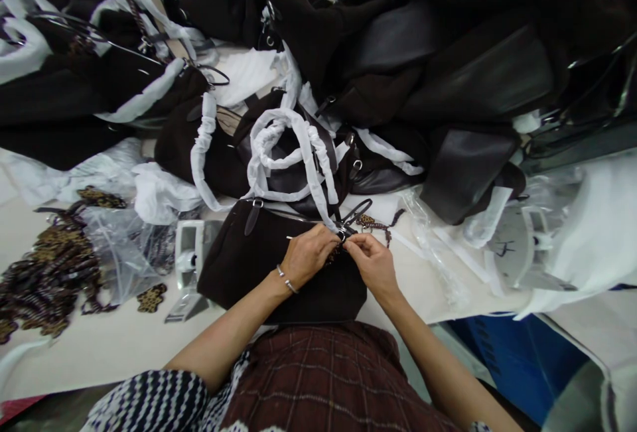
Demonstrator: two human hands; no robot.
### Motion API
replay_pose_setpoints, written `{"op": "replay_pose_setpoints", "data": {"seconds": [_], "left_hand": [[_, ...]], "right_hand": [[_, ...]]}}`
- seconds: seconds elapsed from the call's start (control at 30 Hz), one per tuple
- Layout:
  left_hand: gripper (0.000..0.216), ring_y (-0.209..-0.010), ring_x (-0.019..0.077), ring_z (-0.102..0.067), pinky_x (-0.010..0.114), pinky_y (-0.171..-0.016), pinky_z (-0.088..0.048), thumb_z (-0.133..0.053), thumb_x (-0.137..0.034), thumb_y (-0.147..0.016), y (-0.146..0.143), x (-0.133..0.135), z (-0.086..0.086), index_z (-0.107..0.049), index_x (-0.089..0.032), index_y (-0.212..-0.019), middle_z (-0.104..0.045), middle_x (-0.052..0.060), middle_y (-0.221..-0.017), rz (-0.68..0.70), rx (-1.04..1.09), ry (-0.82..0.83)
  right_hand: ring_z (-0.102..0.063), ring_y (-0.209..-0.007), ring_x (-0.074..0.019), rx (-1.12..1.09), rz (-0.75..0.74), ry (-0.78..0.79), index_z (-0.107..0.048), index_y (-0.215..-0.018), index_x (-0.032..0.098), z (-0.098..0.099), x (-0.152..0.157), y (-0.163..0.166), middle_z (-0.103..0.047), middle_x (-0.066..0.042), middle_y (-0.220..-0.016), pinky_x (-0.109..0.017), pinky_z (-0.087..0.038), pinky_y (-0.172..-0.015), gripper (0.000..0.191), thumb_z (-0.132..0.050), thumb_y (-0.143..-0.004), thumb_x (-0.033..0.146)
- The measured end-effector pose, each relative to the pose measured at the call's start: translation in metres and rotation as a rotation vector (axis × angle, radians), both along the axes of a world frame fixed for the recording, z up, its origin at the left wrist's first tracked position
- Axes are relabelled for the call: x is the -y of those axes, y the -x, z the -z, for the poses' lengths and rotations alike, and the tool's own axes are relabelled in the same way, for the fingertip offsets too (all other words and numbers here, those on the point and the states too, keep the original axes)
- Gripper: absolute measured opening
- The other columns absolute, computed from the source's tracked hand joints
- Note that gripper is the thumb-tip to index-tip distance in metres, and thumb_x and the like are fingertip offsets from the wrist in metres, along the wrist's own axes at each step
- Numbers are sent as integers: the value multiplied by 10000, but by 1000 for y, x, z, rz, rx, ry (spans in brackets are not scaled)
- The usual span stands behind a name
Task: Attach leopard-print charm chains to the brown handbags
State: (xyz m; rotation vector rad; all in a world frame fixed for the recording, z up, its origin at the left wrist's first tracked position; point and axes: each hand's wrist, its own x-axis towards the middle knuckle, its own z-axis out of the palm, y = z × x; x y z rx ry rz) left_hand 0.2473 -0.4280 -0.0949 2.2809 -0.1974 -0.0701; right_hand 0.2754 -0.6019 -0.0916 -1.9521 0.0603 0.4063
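A dark brown handbag lies on the white table right in front of me, its handle wrapped in white paper. My left hand and my right hand meet at the bag's upper right corner, by the metal strap ring. Both pinch a small leopard-print charm on a cord at that ring. A bracelet sits on my left wrist.
A heap of dark brown bags with paper-wrapped handles fills the far side. Leopard-print charms and a clear plastic bag lie at left. A tape dispenser stands beside the bag. Plastic sheets lie at right.
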Motion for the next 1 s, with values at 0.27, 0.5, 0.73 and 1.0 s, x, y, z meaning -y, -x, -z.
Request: {"op": "replay_pose_setpoints", "data": {"seconds": [0.27,0.5,0.73,1.0], "left_hand": [[137,-918,167,-580,278,-829,-457,-527,-268,-911,-4,11,6,-628,-223,-991,-614,23,-928,-76,-99,-91],[242,-881,166,-597,276,-789,-445,-415,-305,-960,-4,12,5,-632,-245,-1048,-637,26,-905,-29,-146,-215],[272,-756,185,-631,289,-700,-433,-401,-336,-951,-7,17,6,-636,-205,-915,-673,63,-867,-38,-194,-373],[130,-576,135,-554,222,-538,-340,-565,-279,-789,-21,3,16,-657,-212,-728,-615,-9,-628,-105,-486,10]], "right_hand": [[-640,-738,-176,-3,87,13,-603,-881,201,1,2,1,-695,-34,-842,-282,-479,-687,169,-588,-828,360],[-671,-738,-191,-32,126,46,-527,-1087,204,2,3,1,-722,-29,-813,-292,-485,-674,352,-625,-799,380],[-692,-697,-199,-87,45,88,-519,-994,231,4,7,12,-742,-35,-849,-293,-494,-616,265,-623,-795,372],[-708,-792,-201,-74,-5,74,-514,-973,230,9,0,15,-737,-46,-902,-307,-522,-703,216,-612,-797,308]]}}
